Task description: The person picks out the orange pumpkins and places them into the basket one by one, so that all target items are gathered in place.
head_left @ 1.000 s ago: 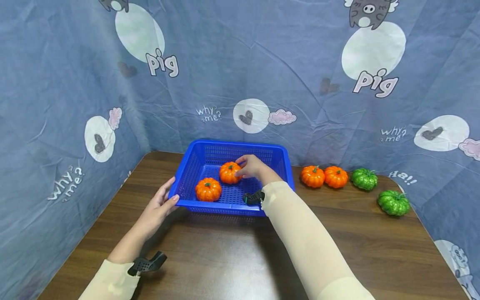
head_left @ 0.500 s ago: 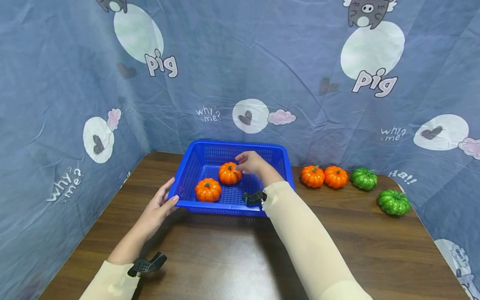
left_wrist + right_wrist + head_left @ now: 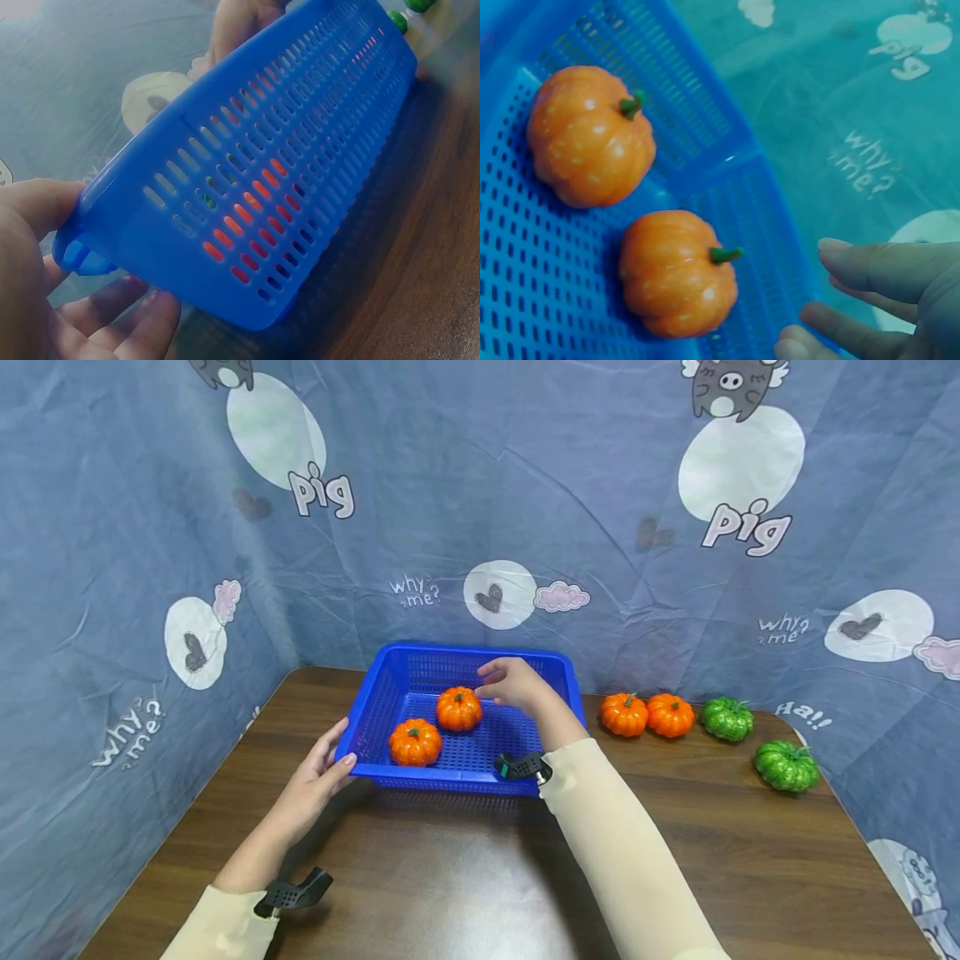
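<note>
My left hand (image 3: 317, 777) grips the near left corner of a blue plastic basket (image 3: 450, 779), thumb over the rim and fingers beneath it, as the left wrist view also shows. Two small orange pumpkins lie inside: a front-left pumpkin (image 3: 415, 742) and one farther back, the rear pumpkin (image 3: 459, 708). Over the basket, just right of the rear pumpkin, is my right hand (image 3: 514, 683), its fingers spread and holding nothing. In the right wrist view a gap shows between those fingertips (image 3: 834, 246) and the nearer pumpkin (image 3: 679, 274).
Right of the basket, two more orange pumpkins (image 3: 624, 715) sit side by side on the wooden table (image 3: 450, 877). A green pumpkin (image 3: 727, 719) stands beside them, with another green pumpkin (image 3: 787, 767) nearer the right edge. A patterned blue cloth (image 3: 390, 510) hangs behind the table.
My right hand has let go of the rear pumpkin, lifted a little and drawn away to the right. The left hand keeps its grip on the basket, which stays put.
</note>
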Tool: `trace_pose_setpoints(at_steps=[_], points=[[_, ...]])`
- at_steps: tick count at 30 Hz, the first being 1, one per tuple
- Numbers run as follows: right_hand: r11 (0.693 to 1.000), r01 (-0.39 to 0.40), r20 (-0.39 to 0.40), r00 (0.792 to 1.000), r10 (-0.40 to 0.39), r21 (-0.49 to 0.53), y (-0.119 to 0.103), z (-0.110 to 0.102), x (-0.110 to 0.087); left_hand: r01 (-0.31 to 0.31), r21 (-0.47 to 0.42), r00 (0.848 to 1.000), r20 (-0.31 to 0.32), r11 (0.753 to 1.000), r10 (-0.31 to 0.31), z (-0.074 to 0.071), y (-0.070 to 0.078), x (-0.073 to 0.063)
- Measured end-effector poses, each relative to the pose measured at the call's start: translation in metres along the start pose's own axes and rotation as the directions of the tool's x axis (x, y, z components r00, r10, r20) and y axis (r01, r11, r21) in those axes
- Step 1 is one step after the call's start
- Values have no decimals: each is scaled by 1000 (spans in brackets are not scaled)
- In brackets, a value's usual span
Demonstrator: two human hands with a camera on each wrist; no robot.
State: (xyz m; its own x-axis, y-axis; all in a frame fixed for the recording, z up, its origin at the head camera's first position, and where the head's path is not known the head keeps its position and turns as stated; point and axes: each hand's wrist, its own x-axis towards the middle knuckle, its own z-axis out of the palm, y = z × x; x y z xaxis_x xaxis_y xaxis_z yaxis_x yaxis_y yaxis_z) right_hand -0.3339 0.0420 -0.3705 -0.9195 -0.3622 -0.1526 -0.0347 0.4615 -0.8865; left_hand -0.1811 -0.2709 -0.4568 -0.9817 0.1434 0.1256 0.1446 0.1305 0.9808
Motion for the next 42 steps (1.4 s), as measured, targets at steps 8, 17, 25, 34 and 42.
trace_pose_setpoints(at_steps=[8,17,25,34,42], points=[[998,51,-35,998,-52,-44,-4,-11,-25,-6,-16,1000,0,1000,6,0,0,-1],[984,108,-103,987,-123,-138,-5,-23,-53,-10,1,1000,-6,1000,10,1,0,-1],[984,127,-136,980,-144,-128,-4,-35,-79,3,10,1000,-8,1000,-3,1,2,-2],[969,140,-188,966,-179,-203,2,-49,-105,19,26,1000,-5,999,-19,1,4,-3],[967,131,-232,956,-182,-216,12,-60,-124,14,21,1000,-6,1000,-14,0,3,-3]])
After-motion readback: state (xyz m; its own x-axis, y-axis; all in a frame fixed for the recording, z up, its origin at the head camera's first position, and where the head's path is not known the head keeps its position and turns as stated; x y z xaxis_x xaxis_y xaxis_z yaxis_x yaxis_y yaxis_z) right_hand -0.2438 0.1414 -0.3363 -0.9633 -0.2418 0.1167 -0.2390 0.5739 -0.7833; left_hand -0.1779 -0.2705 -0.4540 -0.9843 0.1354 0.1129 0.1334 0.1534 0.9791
